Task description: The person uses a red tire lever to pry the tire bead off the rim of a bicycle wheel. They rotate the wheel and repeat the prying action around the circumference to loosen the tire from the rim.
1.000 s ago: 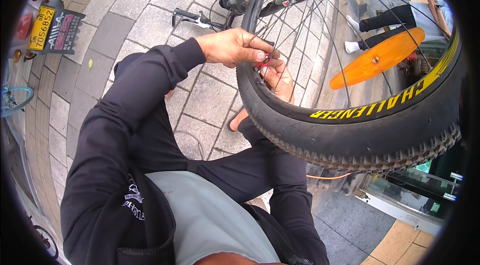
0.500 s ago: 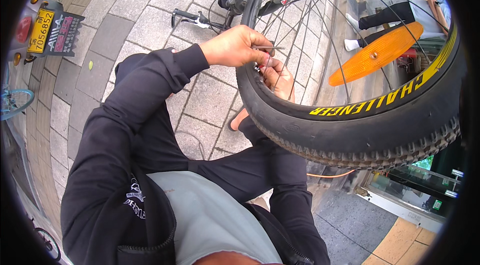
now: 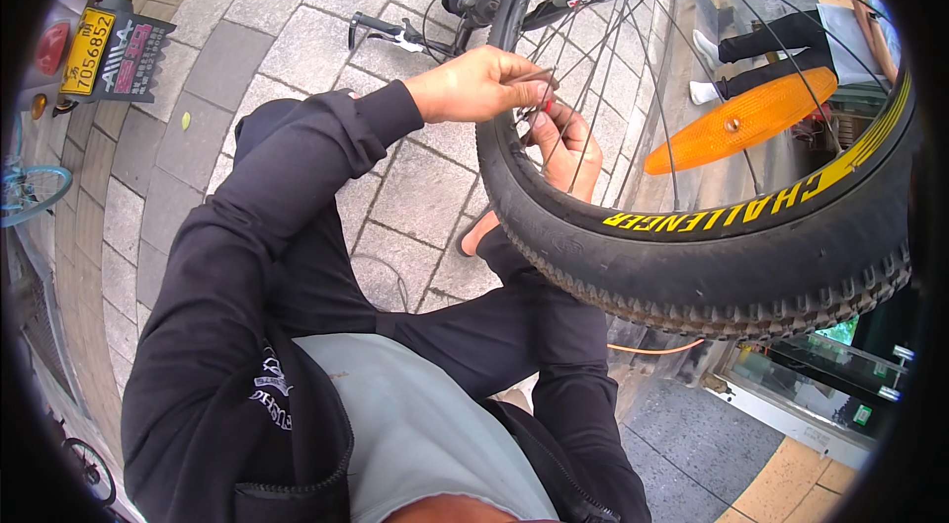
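At wheel rim, both hands (image 3: 514, 108) pinching maybe valve, knobby tyre (image 3: 732, 266)

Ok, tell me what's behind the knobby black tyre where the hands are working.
Behind the tyre, the right hand shows through the spokes, meeting the left hand at a small red piece. The tyre covers the right wrist.

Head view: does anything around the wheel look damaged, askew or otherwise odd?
Nothing looks damaged. The bicycle wheel is raised close to the camera, its spokes looking intact. The left hand and right hand meet at the rim around a small red part.
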The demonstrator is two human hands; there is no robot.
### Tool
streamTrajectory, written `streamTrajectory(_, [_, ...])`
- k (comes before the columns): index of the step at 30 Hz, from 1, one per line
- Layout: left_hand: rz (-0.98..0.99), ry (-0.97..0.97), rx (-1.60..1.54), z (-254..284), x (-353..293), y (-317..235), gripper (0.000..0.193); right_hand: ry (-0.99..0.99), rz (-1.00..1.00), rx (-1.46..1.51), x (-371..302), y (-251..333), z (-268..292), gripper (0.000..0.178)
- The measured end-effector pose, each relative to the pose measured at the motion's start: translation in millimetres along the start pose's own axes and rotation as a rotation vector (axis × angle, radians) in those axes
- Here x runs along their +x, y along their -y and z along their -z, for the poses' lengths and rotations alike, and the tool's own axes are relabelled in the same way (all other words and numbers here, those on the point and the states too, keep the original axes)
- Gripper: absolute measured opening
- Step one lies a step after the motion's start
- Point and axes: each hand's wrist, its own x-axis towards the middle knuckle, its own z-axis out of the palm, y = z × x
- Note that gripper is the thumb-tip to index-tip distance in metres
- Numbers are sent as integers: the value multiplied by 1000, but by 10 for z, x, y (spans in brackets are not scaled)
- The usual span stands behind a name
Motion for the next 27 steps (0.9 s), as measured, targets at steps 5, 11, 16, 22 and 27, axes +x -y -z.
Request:
streamTrajectory(5, [273, 18, -149, 95, 26, -21, 49, -71, 51, 475, 223, -43, 104, 23])
streamTrajectory(11, [-15, 0, 114, 125, 89, 125, 43, 178, -130, 494, 44, 104, 292, 27])
streamTrajectory(16, [74, 25, 164, 138, 111, 108, 46, 126, -181, 313, -22, 175, 203, 30])
streamTrajectory(22, [47, -73, 251, 106, 67, -47, 49, 152, -369, 121, -145, 465, 176, 23])
streamTrajectory(27, [74, -119, 299, 173, 3, -267, 45, 176, -372, 62, -130, 446, 196, 20])
